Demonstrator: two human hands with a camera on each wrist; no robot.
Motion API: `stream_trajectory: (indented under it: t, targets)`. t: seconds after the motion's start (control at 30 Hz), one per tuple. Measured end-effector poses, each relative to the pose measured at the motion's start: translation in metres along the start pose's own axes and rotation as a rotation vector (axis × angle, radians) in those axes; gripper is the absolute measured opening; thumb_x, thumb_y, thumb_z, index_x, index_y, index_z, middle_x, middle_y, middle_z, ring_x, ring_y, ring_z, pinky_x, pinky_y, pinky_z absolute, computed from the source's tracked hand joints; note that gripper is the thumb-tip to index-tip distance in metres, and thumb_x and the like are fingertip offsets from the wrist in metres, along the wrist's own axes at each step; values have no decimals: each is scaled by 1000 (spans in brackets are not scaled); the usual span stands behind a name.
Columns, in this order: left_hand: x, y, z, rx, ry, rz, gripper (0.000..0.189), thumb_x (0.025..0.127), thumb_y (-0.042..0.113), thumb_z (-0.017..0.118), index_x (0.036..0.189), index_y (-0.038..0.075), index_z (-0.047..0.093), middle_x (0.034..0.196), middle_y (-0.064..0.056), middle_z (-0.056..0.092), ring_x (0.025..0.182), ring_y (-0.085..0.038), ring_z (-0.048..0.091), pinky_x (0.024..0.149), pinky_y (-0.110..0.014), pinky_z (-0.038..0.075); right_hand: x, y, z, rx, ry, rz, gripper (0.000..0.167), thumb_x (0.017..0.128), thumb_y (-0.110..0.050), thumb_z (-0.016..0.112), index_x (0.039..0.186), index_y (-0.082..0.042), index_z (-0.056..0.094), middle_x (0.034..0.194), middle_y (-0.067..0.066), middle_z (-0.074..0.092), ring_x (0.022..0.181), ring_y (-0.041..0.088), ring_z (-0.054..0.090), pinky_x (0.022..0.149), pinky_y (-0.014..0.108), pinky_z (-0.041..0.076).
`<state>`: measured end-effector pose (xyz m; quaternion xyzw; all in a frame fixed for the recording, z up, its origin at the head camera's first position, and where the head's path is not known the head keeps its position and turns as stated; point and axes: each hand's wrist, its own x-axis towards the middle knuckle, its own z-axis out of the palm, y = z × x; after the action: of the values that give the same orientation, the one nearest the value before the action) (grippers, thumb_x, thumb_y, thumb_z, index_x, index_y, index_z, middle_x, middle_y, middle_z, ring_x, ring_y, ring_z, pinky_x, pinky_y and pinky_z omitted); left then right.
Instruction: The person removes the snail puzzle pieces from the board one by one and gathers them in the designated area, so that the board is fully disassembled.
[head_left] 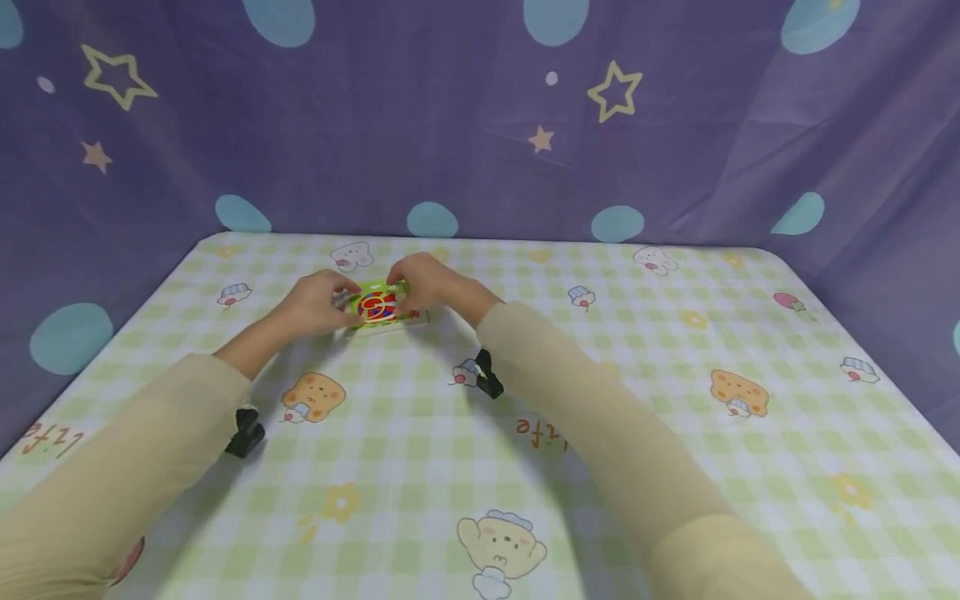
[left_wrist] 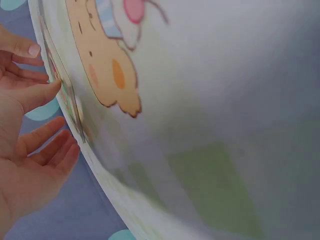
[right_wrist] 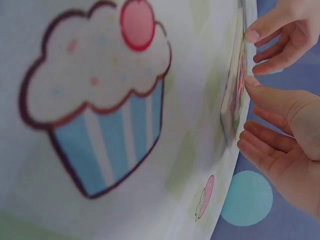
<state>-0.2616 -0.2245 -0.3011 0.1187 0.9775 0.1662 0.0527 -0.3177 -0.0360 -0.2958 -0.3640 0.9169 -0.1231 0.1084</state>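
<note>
A small flat green board [head_left: 380, 306] with a red, blue and yellow round pattern lies on the far left part of the table, over a pale flat base whose edge shows at its front and right. My left hand [head_left: 318, 304] holds its left side, thumb near the front corner and index finger toward the back. From the right my right hand [head_left: 427, 283] grips it, fingers at the far edge and thumb over the face. Both wrist views show the board [right_wrist: 241, 75] almost edge-on, thumbs at its face; parts of it are hidden behind the fingers.
A checked cloth [head_left: 652, 467] printed with cartoon figures covers the table. Behind it hangs a purple curtain [head_left: 465, 150] with stars and blue spots. Small black devices [head_left: 245, 432] sit under both wrists, close over the cloth.
</note>
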Motion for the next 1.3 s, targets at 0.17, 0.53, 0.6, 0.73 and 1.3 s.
stream_trajectory:
  t: [0.17, 0.53, 0.6, 0.73, 1.3]
  targets:
    - [0, -3, -1, 4, -3, 3, 54, 83, 25, 70, 126, -4, 57, 130, -31, 53, 121, -46, 49, 104, -58, 37, 0, 3, 0, 29, 5, 37, 49, 86, -23, 72, 130, -6, 58, 130, 6, 62, 120, 18, 56, 106, 28, 42]
    - [-5, 0, 1, 20, -15, 29, 53, 85, 25, 69, 128, -4, 57, 129, -28, 56, 121, -45, 50, 106, -56, 38, -5, 2, -2, -33, 0, 26, 45, 83, -25, 75, 122, -6, 65, 121, 7, 66, 111, 19, 59, 100, 28, 45]
    - [-7, 2, 3, 25, -15, 46, 53, 85, 25, 69, 127, -4, 58, 126, -28, 58, 120, -44, 52, 105, -55, 39, -9, 2, -2, -53, -14, 19, 44, 83, -26, 75, 120, -6, 66, 119, 8, 66, 109, 20, 58, 99, 28, 45]
    - [-13, 10, 8, 25, -29, 69, 51, 85, 25, 70, 126, -2, 60, 122, -25, 61, 113, -40, 57, 98, -52, 44, -21, 3, 2, -101, -43, -5, 43, 83, -29, 75, 118, -6, 67, 116, 9, 66, 106, 21, 58, 96, 29, 46]
    - [-39, 47, 22, -22, -38, 192, 49, 79, 24, 79, 121, 3, 65, 117, -16, 67, 114, -35, 60, 101, -50, 46, -89, 8, 10, -79, -70, 20, 44, 77, -29, 81, 114, -8, 70, 107, 5, 66, 98, 18, 57, 91, 30, 48]
